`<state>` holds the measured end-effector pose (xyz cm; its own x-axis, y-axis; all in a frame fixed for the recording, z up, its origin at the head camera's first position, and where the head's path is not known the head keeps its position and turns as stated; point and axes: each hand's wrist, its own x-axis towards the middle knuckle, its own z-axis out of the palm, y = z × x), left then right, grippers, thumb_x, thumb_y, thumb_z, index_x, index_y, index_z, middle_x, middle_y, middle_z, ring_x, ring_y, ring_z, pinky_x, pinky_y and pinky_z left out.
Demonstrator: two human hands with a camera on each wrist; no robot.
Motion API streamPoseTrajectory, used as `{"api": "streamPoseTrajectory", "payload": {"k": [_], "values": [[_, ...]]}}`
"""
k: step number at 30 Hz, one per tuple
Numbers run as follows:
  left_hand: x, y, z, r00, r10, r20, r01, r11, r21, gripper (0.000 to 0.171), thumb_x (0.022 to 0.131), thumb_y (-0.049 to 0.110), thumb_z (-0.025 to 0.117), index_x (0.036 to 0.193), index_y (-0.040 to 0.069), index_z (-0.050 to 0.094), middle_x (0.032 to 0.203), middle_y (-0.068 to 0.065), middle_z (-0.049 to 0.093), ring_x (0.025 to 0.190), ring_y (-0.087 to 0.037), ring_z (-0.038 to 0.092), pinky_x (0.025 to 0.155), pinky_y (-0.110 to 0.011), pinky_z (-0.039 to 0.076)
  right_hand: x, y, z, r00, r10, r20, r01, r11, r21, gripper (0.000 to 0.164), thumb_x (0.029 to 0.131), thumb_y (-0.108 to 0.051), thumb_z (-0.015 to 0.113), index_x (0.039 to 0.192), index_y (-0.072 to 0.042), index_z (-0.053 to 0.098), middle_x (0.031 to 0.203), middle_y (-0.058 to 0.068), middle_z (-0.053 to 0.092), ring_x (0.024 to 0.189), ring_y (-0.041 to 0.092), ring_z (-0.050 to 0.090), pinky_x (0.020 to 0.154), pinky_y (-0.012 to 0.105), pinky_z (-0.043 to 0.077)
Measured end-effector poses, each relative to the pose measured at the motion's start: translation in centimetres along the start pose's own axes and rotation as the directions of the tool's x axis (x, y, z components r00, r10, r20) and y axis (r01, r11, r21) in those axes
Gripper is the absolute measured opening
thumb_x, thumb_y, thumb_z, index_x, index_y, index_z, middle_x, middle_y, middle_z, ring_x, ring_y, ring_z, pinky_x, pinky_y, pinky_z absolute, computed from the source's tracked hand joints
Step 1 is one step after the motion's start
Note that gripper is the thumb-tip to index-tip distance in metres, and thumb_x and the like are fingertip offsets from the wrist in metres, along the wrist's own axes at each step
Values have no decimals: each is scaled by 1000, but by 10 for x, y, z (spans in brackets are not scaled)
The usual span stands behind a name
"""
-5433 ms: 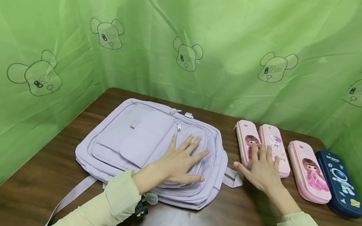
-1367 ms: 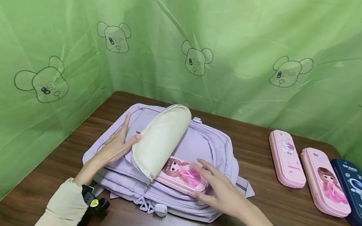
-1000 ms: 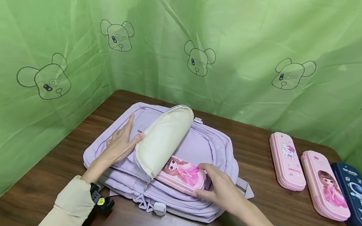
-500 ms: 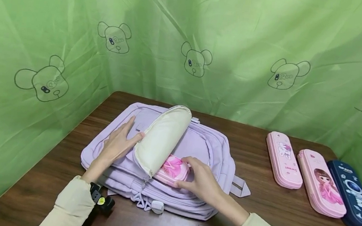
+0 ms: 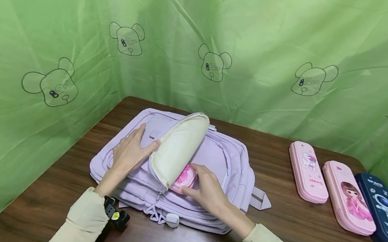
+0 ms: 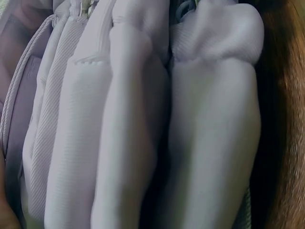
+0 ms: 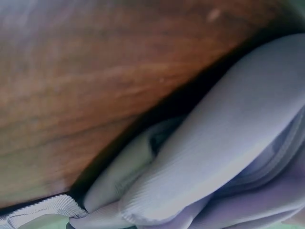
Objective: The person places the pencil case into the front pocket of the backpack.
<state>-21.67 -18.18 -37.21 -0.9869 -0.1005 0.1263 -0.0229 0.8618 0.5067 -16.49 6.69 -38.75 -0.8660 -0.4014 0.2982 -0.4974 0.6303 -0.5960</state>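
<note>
A lavender backpack (image 5: 207, 160) lies flat on the table, its front pocket unzipped and the flap (image 5: 179, 149) folded back to show a cream lining. My right hand (image 5: 208, 187) grips the end of a pink pencil case (image 5: 186, 178), thumb on the near side and fingers on the far side. Most of that case is hidden under the flap, inside the pocket. My left hand (image 5: 129, 153) rests on the backpack's left part, thumb against the flap's edge. In the left wrist view the backpack's side folds (image 6: 124, 119) fill the frame; the right wrist view shows its padded edge (image 7: 228, 129).
To the right lie a pink pencil case with a bunny (image 5: 308, 171), a pink one with a doll (image 5: 349, 197) and a navy astronaut one (image 5: 383, 212). Zipper pulls (image 5: 156, 213) hang at the backpack's near side. A green curtain (image 5: 257, 56) surrounds the dark wooden table (image 5: 52, 181).
The backpack pocket has been opened, and one doll pencil case has moved from the table into it. Over the last second my right hand has pushed the case leftward, deeper under the flap.
</note>
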Motion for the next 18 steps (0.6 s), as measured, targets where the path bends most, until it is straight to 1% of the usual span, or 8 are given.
{"api": "streamPoseTrajectory", "payload": {"k": [4,7,9,11,12,14,16,18], "values": [[-1,2,1,1000,-15,1,15,1000,10,94,79,77,36,151,20,14,148,-18,27,122,-53,30,87,-72,24,0,-1,3,1000,13,-24,-13,1000,4,71,67,-25,84,122,7,53,117,17,59,110,28,55,95,38,41],[-2,-1,2,1000,-21,7,21,1000,16,93,80,77,35,151,19,16,148,-19,26,123,-53,29,88,-71,23,-2,0,6,999,-17,-29,18,1000,1,68,70,-22,82,124,7,51,118,17,58,111,27,54,95,38,41],[-3,-2,2,1000,-18,24,18,1000,18,92,80,77,34,150,19,20,149,-20,24,124,-53,28,88,-71,24,-10,2,3,999,-41,-4,41,999,-28,70,76,-26,77,129,7,46,123,17,54,115,28,50,98,40,38],[-4,-4,3,999,-15,41,14,1000,19,90,81,77,32,149,18,24,150,-20,22,124,-53,28,89,-71,23,-23,5,-3,997,-70,43,74,992,-104,76,81,-38,71,135,6,41,130,19,48,121,31,45,101,46,33],[-4,-4,3,999,-13,46,12,1000,22,90,81,77,31,148,18,26,150,-20,21,124,-53,28,89,-71,24,-32,7,-9,994,-81,75,91,984,-150,82,81,-46,68,137,5,38,134,20,45,124,33,41,102,50,30],[-3,-4,3,999,-13,51,12,1000,29,89,81,78,30,147,18,29,150,-19,21,124,-53,29,88,-71,24,-50,13,-21,985,-102,140,135,959,-250,96,76,-63,64,140,3,35,140,21,38,128,36,35,102,56,25],[-2,-2,3,999,-17,43,15,999,38,89,81,78,29,147,18,30,150,-19,22,123,-53,30,88,-71,25,-63,23,-33,976,-127,178,181,926,-331,102,69,-69,64,139,2,39,141,22,37,129,37,33,101,60,23],[1,2,4,999,-18,30,16,999,44,89,81,78,29,147,18,31,150,-18,23,123,-52,31,87,-70,27,-70,34,-44,970,-144,196,210,904,-374,104,65,-70,67,136,2,43,140,22,38,129,37,33,101,60,23]]}}
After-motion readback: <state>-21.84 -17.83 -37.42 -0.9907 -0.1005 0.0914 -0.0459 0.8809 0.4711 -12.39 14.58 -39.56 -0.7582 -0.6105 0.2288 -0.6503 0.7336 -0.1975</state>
